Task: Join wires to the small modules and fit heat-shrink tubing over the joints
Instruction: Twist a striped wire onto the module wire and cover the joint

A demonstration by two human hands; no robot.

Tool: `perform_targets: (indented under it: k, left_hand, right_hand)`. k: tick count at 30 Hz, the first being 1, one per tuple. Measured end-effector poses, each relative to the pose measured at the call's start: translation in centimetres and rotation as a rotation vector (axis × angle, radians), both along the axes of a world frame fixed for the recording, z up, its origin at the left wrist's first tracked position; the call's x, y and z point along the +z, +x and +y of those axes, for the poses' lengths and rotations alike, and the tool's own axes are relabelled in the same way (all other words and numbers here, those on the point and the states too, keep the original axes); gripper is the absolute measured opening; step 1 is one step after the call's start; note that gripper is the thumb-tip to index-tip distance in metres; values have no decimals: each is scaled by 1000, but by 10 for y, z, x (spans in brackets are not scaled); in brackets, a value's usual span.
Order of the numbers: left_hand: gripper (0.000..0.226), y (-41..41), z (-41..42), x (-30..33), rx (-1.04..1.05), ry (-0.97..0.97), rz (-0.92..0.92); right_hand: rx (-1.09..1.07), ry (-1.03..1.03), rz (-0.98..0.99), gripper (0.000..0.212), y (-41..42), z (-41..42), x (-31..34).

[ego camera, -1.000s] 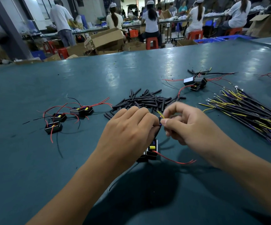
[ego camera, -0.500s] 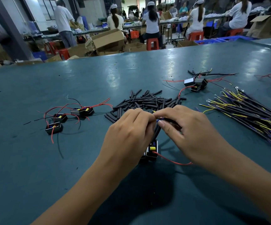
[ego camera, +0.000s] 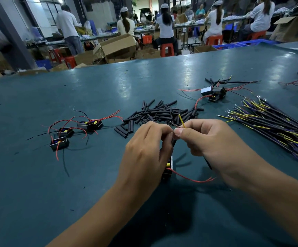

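A factory assembly floor: capped workers (ego camera: 164, 24) on stools (ego camera: 167, 49) at long benches (ego camera: 189, 26), cardboard cartons (ego camera: 117, 45).

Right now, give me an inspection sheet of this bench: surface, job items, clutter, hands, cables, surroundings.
Surface: teal table, glossy, dotted with small dark specks.
Job's things: heat-shrink tubing pile at centre; module below the hands; yellow wire sticking up between them.
Clutter: three modules with red leads on the left; module cluster on the far right.
Grippers: left hand and right hand pinch the yellow wire's joint, fingertips meeting.
Cables: wire bundle fanned on the right; red lead trails from the held module.
Surroundings: seated workers, cardboard boxes, red stools.
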State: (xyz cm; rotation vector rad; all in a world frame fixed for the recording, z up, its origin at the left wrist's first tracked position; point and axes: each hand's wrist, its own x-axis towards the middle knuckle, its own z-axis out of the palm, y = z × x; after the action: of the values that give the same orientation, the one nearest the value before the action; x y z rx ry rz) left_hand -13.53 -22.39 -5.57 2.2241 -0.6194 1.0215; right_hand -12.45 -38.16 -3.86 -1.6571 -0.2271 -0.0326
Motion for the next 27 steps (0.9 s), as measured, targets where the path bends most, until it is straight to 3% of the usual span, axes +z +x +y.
perform_targets:
  k: [4, 9, 15, 17, 20, 24, 27]
  left_hand:
    - [11, -4, -4, 3, -68, -275, 293]
    - [23, -1, 3, 13, -196, -487, 637]
    - [28, 0, 11, 26, -417, -998, 1328]
    - [27, 1, 17, 29, -481, -1057, 1444]
    - [25, 5, 22, 28, -471, -973, 1397]
    - [23, 5, 28, 27, -404, -619, 1092]
    - [21, 10, 38, 28, -221, -404, 901]
  right_hand:
    - [-33, -24, -115, 17, -1, 2, 0]
    - [-6, -123, -208, 16, -1, 0, 0]
    - [39, -211, -297, 18, 1, 0, -5]
    - [55, -241, -338, 17, 0, 0, -6]
    - [64, -262, -358, 13, 2, -1, -7]
    - [72, -264, -350, 13, 2, 1, -8]
    - [-9, -195, -345, 16, 5, -3, -5]
